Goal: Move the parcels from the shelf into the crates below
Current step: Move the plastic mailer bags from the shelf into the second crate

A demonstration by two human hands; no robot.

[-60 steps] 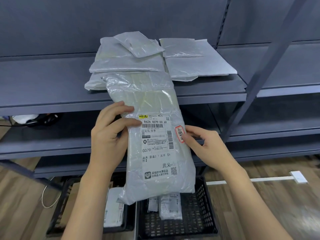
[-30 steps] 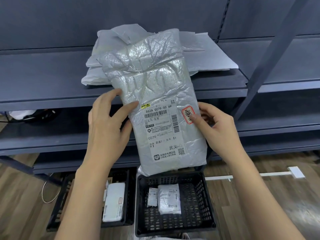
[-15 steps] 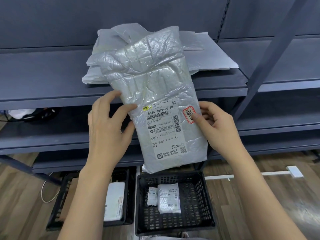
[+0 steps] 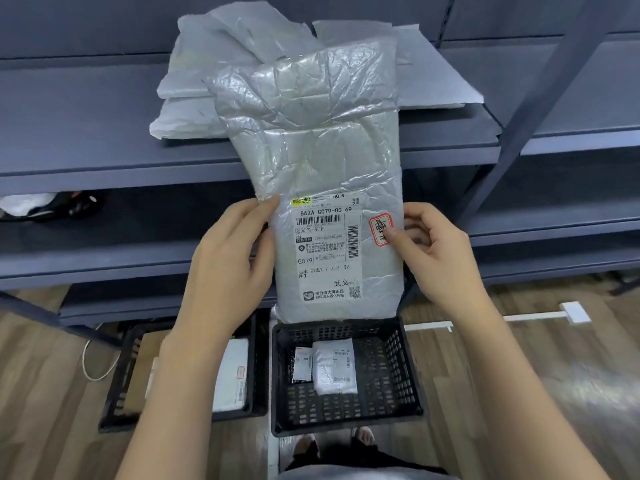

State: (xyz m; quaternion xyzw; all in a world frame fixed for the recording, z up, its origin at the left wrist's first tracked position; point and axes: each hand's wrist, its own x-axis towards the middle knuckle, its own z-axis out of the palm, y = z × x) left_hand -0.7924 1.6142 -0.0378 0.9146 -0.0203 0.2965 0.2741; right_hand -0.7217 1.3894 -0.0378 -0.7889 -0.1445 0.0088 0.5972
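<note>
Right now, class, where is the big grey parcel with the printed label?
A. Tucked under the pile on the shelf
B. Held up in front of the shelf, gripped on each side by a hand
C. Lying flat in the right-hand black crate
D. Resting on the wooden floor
B: the big grey parcel is held between the left hand and right hand, above the right-hand black crate.

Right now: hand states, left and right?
Left hand: grips the grey parcel's left edge.
Right hand: pinches the same parcel's right edge, thumb by the red stamp.
</note>
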